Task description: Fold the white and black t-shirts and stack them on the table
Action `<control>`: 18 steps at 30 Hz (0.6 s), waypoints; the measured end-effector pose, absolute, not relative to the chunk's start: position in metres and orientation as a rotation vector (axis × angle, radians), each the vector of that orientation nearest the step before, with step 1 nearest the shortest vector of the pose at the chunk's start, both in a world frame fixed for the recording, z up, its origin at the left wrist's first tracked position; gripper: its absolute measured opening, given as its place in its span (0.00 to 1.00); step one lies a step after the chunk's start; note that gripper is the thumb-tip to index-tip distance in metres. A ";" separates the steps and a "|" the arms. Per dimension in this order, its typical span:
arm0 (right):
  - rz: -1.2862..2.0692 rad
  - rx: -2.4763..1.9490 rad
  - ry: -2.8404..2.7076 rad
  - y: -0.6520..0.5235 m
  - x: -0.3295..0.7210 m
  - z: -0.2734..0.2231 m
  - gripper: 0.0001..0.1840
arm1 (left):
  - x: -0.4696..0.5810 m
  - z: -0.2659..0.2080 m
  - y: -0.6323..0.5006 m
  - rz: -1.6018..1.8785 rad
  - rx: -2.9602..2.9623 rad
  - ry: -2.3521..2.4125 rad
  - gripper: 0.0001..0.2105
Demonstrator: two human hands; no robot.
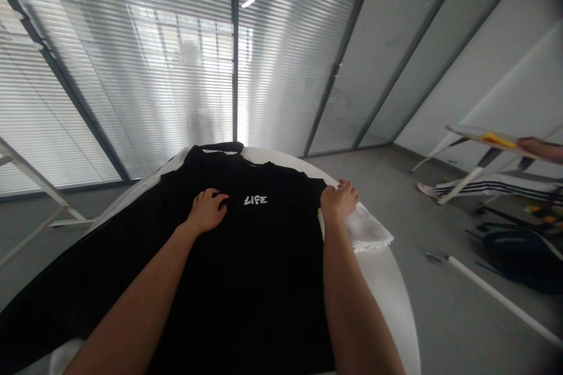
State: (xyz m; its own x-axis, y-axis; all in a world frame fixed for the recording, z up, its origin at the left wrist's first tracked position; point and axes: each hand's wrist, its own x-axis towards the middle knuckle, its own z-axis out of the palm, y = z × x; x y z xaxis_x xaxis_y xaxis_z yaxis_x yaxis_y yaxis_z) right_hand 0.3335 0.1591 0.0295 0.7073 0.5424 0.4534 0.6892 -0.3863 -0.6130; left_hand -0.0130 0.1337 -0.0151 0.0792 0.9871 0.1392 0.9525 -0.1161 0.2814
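Note:
A black shirt [259, 258] lies spread over a round white table, its small white lettering [255, 200] upside down from my side. My left hand [206, 211] rests on the chest area left of the lettering, fingers apart. At the shirt's right sleeve edge, my right hand [341, 199] has its fingers curled on the fabric; its fingertips are partly hidden. Under and beside that hand sits a folded white cloth [369, 228]. More black fabric [88, 269] runs down to the lower left, and I cannot tell whether it belongs to the same garment.
The white tabletop [391, 293] curves along the right. Glass panels with blinds [281, 70] stand behind. A white metal frame [39, 181] is at left. On the right are another table [470, 135], a person's striped trouser leg [497, 187], a dark bag [523, 258] and a white pole [501, 299].

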 end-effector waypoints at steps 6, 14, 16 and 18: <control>0.070 -1.848 -1.543 0.169 0.294 0.032 0.20 | -0.013 -0.017 0.134 0.447 2.234 2.015 0.20; 0.195 -1.868 -2.139 0.157 0.231 -0.015 0.30 | -0.012 -0.011 0.135 0.491 2.211 2.013 0.18; 0.207 -1.912 -2.170 0.156 0.230 -0.020 0.31 | -0.013 -0.009 0.138 0.546 2.176 2.013 0.17; 0.221 -1.937 -2.169 0.157 0.231 -0.020 0.31 | -0.018 -0.004 0.142 0.629 2.108 2.032 0.16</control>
